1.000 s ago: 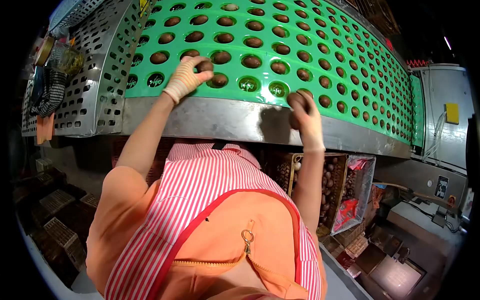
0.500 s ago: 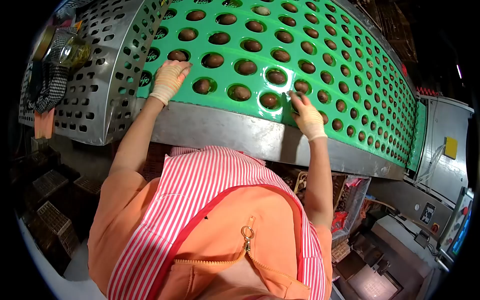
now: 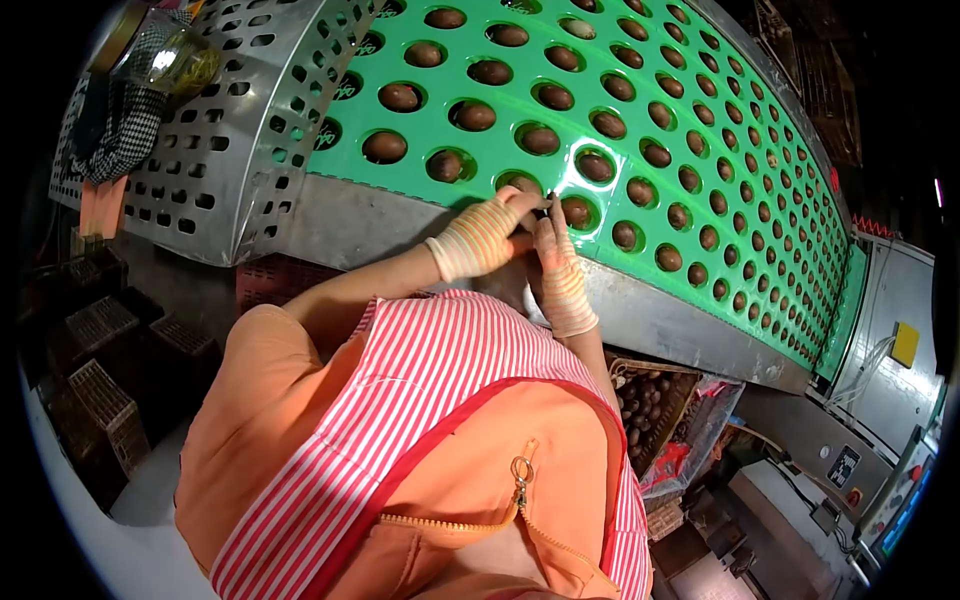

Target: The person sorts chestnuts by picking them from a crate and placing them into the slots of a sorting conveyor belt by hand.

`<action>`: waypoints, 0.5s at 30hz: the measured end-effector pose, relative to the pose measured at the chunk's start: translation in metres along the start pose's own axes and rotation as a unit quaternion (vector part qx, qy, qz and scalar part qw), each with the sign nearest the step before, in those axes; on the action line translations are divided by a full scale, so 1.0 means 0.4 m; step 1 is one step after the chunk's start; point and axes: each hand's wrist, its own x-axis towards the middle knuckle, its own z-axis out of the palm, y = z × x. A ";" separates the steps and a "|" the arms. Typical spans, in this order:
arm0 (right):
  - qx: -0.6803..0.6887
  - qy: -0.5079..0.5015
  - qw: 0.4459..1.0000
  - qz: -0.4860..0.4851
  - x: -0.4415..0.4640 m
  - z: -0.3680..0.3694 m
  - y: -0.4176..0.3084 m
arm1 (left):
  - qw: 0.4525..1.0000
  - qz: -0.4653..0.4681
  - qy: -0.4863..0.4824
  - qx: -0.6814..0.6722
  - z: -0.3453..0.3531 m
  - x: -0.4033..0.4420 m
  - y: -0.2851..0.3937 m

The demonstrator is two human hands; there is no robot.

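Note:
Brown egg-shaped pieces (image 3: 385, 147), probably eggs, lie in the round pockets of a green pocketed sheet (image 3: 330, 163). My left hand (image 3: 485, 235) wears a striped cuff and reaches over the front edge of the sheet, its fingers bent to a pinch. Right beside it, my right hand (image 3: 560, 260), in a similar cuff, points up with its fingers together. The fingertips of both hands meet around a small dark thing, too small to name. Just behind them, one brown piece (image 3: 520, 186) is partly covered by my left hand, and another (image 3: 577, 212) lies beside my right fingertips.
A metal ledge (image 3: 350, 225) borders the sheet in front. On the left stands a perforated metal cover (image 3: 225, 150) with a jar (image 3: 175, 65) and checked cloth (image 3: 130, 130). Below right is a basket (image 3: 655, 410) of brown pieces. A control panel (image 3: 905, 490) stands far right.
My left hand has moved right, from a piece at the sheet's left side to beside my right hand. My right hand has moved left, and both now meet. The view has shifted slightly.

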 end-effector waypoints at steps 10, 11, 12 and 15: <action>-0.236 0.253 0.932 -0.103 -0.053 -0.066 0.082 | 0.883 -0.106 0.330 0.317 -0.361 0.167 -0.233; -0.259 0.248 0.926 -0.118 -0.061 -0.068 0.096 | 0.857 -0.081 0.296 0.415 -0.387 0.193 -0.256; -0.283 0.244 0.918 -0.132 -0.068 -0.071 0.110 | 0.821 -0.054 0.259 0.506 -0.419 0.217 -0.286; -0.304 0.248 0.908 -0.146 -0.092 -0.072 0.154 | 0.698 -0.130 0.023 0.703 -0.458 0.271 -0.320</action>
